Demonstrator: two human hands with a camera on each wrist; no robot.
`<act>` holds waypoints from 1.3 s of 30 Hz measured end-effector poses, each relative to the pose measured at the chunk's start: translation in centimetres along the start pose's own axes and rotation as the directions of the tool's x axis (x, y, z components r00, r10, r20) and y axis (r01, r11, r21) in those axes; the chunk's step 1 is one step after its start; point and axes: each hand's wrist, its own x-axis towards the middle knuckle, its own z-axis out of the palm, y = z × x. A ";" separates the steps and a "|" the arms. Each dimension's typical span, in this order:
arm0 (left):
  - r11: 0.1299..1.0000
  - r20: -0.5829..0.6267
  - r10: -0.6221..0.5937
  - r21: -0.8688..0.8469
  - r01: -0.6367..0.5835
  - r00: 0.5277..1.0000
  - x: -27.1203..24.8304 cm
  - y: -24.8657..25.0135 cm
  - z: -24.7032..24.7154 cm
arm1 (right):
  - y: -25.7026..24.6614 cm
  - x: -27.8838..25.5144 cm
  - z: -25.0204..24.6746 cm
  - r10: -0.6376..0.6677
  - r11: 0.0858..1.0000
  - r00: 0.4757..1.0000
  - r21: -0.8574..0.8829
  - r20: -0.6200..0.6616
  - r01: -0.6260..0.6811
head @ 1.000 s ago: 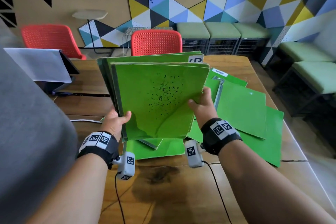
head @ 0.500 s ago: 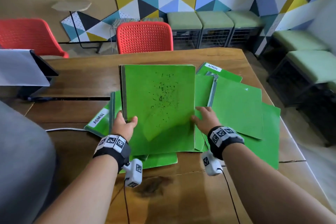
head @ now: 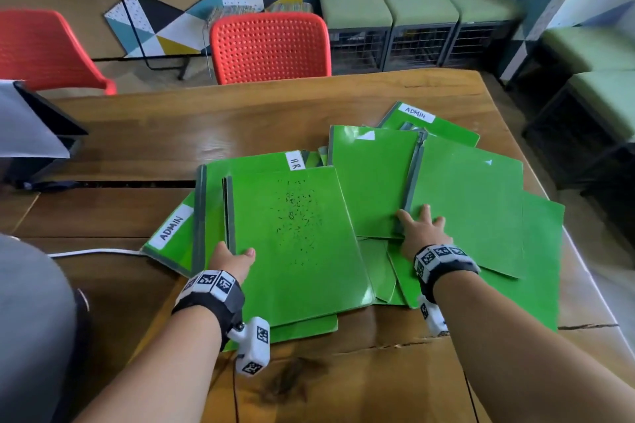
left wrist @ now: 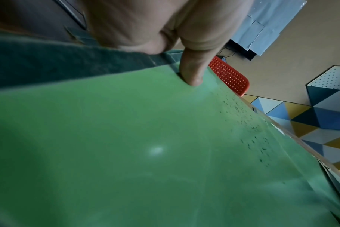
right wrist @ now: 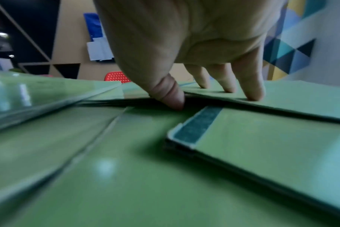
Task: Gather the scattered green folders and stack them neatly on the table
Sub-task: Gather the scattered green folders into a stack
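The left hand (head: 231,259) holds the near left edge of the speckled green folder (head: 295,237), thumb on top. That folder lies on a pile on the table (head: 137,144). At 3 o'clock, the right hand (head: 422,233) spreads flat fingers on the scattered folders (head: 470,203).

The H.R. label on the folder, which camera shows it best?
The head view: the H.R. label shows whole at a folder's far edge, behind the speckled folder. Neither wrist view shows it; the left wrist sees the speckled folder, the right only plain covers.
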 end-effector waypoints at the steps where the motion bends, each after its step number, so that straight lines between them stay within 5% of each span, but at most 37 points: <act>1: 1.000 0.005 0.005 0.004 -0.005 1.000 0.0 0.0 -0.1 | 0.0 -0.1 0.0 -0.020 0.999 0.999 -0.046 -0.036 0.018; 4: 0.999 0.021 0.047 -0.029 -0.046 0.999 -0.1 0.1 -0.4 | 0.1 -1.4 0.0 -0.114 0.986 0.985 -0.137 -0.130 0.096; 7: 0.981 0.015 0.175 -0.092 -0.173 0.984 -0.4 0.0 -0.8 | -1.4 -3.9 -0.6 -0.236 0.972 0.948 -0.034 -0.214 0.234; 11: 0.953 0.065 0.297 0.033 -0.300 0.953 -0.3 -0.6 -1.1 | -5.6 -8.9 -0.1 -0.474 0.857 0.785 -0.006 -0.398 0.515; 14: 0.951 0.128 0.289 0.072 -0.299 0.949 -0.1 -0.9 -1.3 | -8.3 -12.1 1.7 -0.656 0.731 0.669 -0.073 -0.350 0.678; 16: 0.951 0.131 0.287 0.082 -0.299 0.949 -0.3 -0.8 -1.3 | -9.4 -13.2 2.5 -0.718 0.679 0.639 -0.077 -0.276 0.730; 19: 0.961 0.096 0.255 0.081 -0.263 0.962 -0.3 -0.5 -0.9 | -8.2 -12.0 1.9 -0.551 0.803 0.794 0.098 -0.256 0.588; 21: 0.975 0.068 0.220 0.027 -0.222 0.973 -0.3 -0.1 -0.7 | -5.8 -9.4 1.4 -0.273 0.921 0.911 0.191 -0.308 0.340; 23: 0.984 0.063 0.175 -0.047 -0.172 0.983 -0.5 0.5 -0.7 | -3.5 -7.1 0.9 0.006 0.973 0.976 0.228 -0.218 0.045; 26: 0.991 0.077 0.120 -0.065 -0.115 0.990 -0.8 0.9 -0.8 | -3.4 -5.0 1.2 0.094 0.948 0.996 0.306 -0.001 -0.090; 32: 0.988 0.105 0.079 0.127 -0.092 0.991 -0.3 1.0 -0.9 | -6.0 -3.8 2.0 -0.179 0.942 0.976 0.264 -0.124 0.206; 39: 0.989 0.115 0.073 0.123 -0.087 0.991 0.2 0.5 -0.8 | -0.2 2.1 -1.5 0.306 0.917 0.944 0.306 -0.123 -0.257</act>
